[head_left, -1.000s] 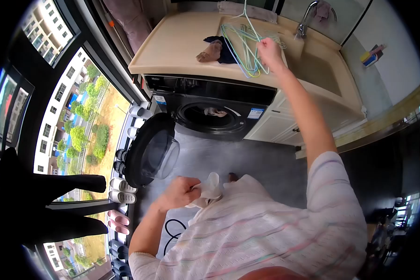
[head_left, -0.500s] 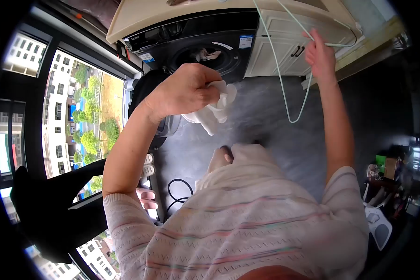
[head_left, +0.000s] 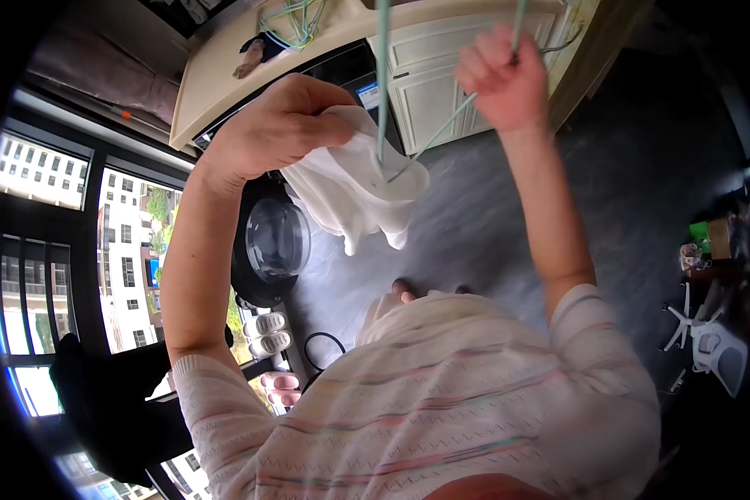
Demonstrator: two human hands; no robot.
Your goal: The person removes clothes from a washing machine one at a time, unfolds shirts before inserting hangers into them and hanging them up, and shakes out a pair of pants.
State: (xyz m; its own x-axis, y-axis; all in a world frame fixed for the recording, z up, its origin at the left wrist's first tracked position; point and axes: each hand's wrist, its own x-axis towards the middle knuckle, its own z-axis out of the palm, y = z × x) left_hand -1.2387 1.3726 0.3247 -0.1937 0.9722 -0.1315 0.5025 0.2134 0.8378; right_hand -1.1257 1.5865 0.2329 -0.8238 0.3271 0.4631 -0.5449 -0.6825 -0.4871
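My left hand is closed on the edge of a white garment, pinching it between thumb and fingers. The cloth hangs in loose folds over the floor, its opening turned up and to the right. In my right hand, slightly blurred, is a thin mint-green clothes hanger. The lower corner of the hanger dips into the garment's opening. Its hook end sticks out beside my right fist, and its top runs out of view.
Behind stands a black washing machine with its round glass door swung open. More green hangers and a small dark cloth lie on the beige countertop. White cabinets adjoin it. Slippers sit at left, a white chair at right.
My right hand has moved left with the hanger, and the hanger's corner has entered the garment's opening. My left hand has shifted left; the garment is spread wider. The view has turned.
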